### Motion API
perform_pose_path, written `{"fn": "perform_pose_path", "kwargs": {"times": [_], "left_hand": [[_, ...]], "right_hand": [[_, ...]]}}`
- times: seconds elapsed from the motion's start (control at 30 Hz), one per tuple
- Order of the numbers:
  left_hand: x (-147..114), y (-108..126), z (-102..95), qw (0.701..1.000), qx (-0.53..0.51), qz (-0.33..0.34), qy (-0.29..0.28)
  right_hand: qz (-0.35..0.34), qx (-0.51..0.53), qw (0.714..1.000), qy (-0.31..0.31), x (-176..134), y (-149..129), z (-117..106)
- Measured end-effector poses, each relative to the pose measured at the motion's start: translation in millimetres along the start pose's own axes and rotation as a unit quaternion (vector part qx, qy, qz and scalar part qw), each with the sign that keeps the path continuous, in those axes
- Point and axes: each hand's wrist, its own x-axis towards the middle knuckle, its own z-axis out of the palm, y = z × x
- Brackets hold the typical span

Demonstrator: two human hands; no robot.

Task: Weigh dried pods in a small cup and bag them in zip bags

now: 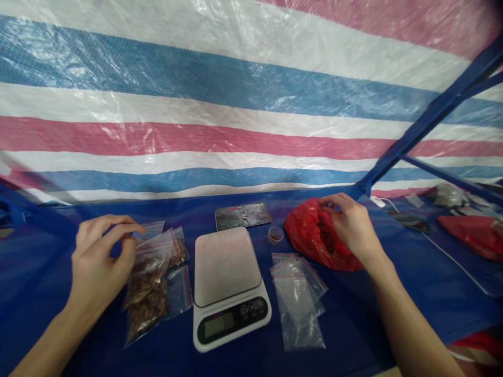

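My left hand (104,256) hovers at the clear zip bags on the left, fingers bent and spread, with a gap between thumb and forefinger. Beneath it lies a zip bag of brown dried pieces (147,298), beside a smaller filled bag (178,251) and a flat clear bag (179,290). At the mouth of a crumpled red plastic bag (301,230), my right hand (351,225) has its fingers drawn together; what they pinch is hidden. Dark brown loose material (327,233) shows inside. Between my hands stands a white digital scale (228,269), its platform bare.
Flat clear zip bags (296,309) lie right of the scale. Behind it are a dark printed card (243,216) and a small clear cup (275,235) with a little brown content. A blue metal frame (416,123) and striped sheeting (196,136) bound the blue table. Another red bag (471,235) lies far right.
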Motion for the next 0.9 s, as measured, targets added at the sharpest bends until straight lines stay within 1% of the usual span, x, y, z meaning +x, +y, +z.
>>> {"fn": "perform_pose_path", "kwargs": {"times": [0.1, 0.17, 0.27, 0.33, 0.4, 0.47, 0.53, 0.6, 0.63, 0.7, 0.8, 0.9], "left_hand": [[0.6, 0.8, -1.6, 1.0, 0.004, -0.002, 0.003], [0.9, 2.0, -1.9, 1.0, 0.005, -0.003, 0.001], [1.8, 3.7, -1.0, 1.0, 0.005, -0.002, -0.003], [2.7, 4.6, 0.1, 1.0, 0.005, -0.001, -0.005], [3.3, 5.2, 1.1, 1.0, 0.007, 0.001, -0.007], [3.5, 5.2, 1.4, 1.0, 0.007, 0.003, -0.007], [3.2, 4.7, 1.1, 1.0, 0.006, 0.002, -0.006], [2.7, 3.8, 0.5, 1.0, 0.004, 0.001, -0.002], [2.4, 3.4, 0.4, 1.0, 0.004, 0.001, -0.002], [1.9, 2.8, 0.6, 1.0, 0.002, -0.002, -0.004], [1.4, 3.0, 1.9, 1.0, -0.002, -0.014, -0.01], [1.1, 3.9, 2.8, 0.999, -0.007, -0.028, -0.014]], "right_hand": [[0.049, -0.012, 0.998, 0.045, 0.7, 7.9, -11.1], [0.087, 0.002, 0.994, 0.068, 1.7, 12.1, -21.4], [0.129, 0.072, 0.986, 0.074, 2.5, 7.3, -35.0], [0.13, 0.145, 0.979, 0.063, 1.9, -6.7, -36.9], [0.105, 0.221, 0.969, 0.033, -0.5, -27.7, -29.9], [0.067, 0.277, 0.958, -0.021, -4.7, -50.4, -15.2], [0.033, 0.303, 0.949, -0.082, -10.3, -69.2, 2.6], [0.015, 0.305, 0.944, -0.127, -15.8, -80.4, 18.1], [0.011, 0.301, 0.944, -0.138, -18.1, -83.2, 23.9], [0.013, 0.291, 0.946, -0.14, -21.3, -84.9, 31.3], [0.022, 0.283, 0.949, -0.137, -23.0, -84.2, 35.2], [0.026, 0.277, 0.948, -0.155, -23.0, -85.1, 36.4]]}}
